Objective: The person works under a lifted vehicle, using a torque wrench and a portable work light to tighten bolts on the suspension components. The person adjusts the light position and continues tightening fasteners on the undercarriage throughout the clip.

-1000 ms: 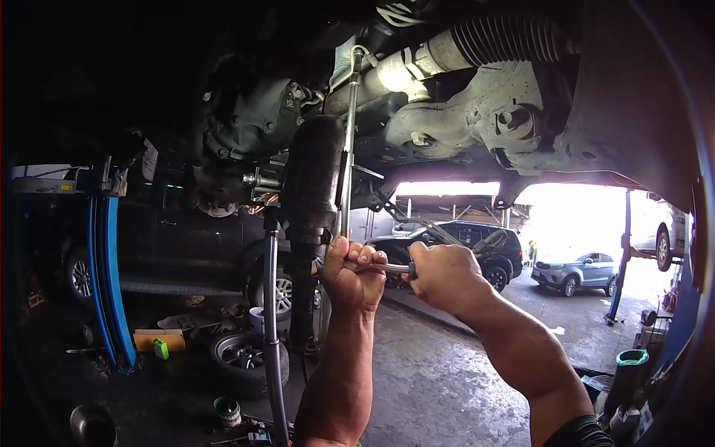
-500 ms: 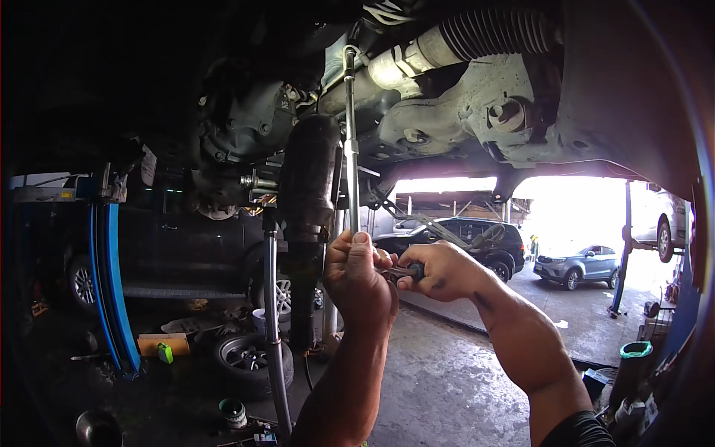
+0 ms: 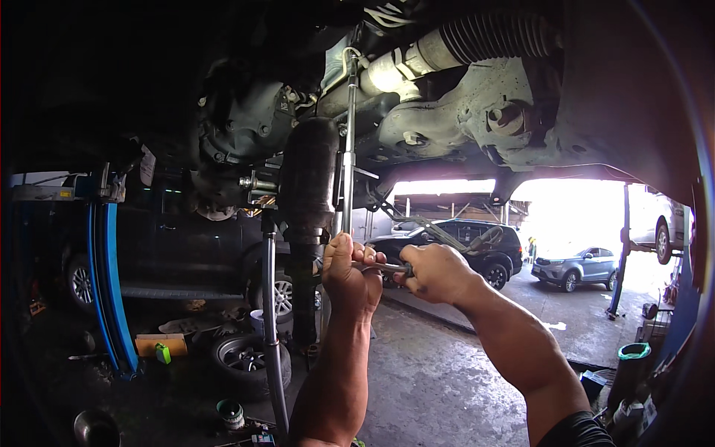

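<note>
A long silver extension bar (image 3: 348,160) rises almost upright into the vehicle's underside, its upper end among dark parts beside the exhaust pipe. Wrapped round its lower end is my left hand (image 3: 348,272), closed, with the thumb upward. A metal ratchet handle (image 3: 386,267) sticks out sideways from under that hand. My right hand (image 3: 439,273) is closed on the handle's outer end. The ratchet's head is hidden behind the left fingers, and the bar's top tip is too dark to make out.
A dark cylindrical part (image 3: 309,167) hangs just left of the bar. Beside it stands a grey metal pole (image 3: 272,320). A blue lift post (image 3: 110,283) is at left. On the floor lie a wheel (image 3: 242,363) and a small bucket (image 3: 231,413). Parked cars (image 3: 577,267) stand beyond.
My left hand and the bar's lower end have shifted slightly left. The ratchet handle now shows longer between my hands, which are farther apart.
</note>
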A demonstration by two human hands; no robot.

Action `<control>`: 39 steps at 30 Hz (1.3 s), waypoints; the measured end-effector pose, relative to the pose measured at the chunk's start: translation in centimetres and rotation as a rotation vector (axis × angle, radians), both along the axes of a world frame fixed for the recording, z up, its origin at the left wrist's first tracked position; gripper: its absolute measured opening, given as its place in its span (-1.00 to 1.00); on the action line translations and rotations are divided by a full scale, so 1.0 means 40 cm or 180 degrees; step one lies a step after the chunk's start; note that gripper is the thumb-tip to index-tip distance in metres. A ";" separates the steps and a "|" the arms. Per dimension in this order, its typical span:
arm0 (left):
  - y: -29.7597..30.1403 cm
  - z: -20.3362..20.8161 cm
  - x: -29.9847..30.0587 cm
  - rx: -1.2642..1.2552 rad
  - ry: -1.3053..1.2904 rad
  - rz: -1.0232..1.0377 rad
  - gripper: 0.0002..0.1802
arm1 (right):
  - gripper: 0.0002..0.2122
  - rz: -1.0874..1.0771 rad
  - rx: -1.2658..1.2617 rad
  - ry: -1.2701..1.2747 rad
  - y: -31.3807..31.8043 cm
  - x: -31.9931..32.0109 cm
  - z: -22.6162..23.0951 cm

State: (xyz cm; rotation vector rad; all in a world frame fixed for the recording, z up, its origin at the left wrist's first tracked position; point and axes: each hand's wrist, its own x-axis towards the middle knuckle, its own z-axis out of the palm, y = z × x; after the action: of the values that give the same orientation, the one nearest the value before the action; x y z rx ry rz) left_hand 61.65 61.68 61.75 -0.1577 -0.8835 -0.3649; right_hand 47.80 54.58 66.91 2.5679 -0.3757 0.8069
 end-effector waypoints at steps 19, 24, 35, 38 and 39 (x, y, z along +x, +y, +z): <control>0.032 -0.003 0.039 -0.0215 -0.0317 -0.0701 -0.84 | -0.83 -0.0782 0.0264 0.0365 0.079 0.040 -0.008; 0.018 -0.005 0.036 -0.0246 -0.0363 -0.0814 -0.83 | -0.84 -0.1091 0.0315 0.0446 0.094 0.030 -0.010; -0.118 0.019 0.002 -0.0187 -0.0109 -0.2603 -0.79 | -0.81 -0.1221 -0.0598 -0.0007 0.218 -0.128 -0.032; -0.076 0.023 -0.048 0.0098 0.0140 -0.1869 -0.84 | -0.84 -0.1202 -0.0766 -0.0054 0.190 -0.136 -0.023; -0.072 0.025 -0.063 0.0599 0.0211 -0.0574 -0.86 | -0.84 -0.1129 -0.0751 -0.0117 0.169 -0.141 -0.021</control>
State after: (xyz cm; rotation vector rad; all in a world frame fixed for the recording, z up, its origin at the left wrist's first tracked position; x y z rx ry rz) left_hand 59.12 58.82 62.74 -0.0751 -0.7672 -0.6053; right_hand 42.14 61.36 66.06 2.1863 -0.6810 0.7191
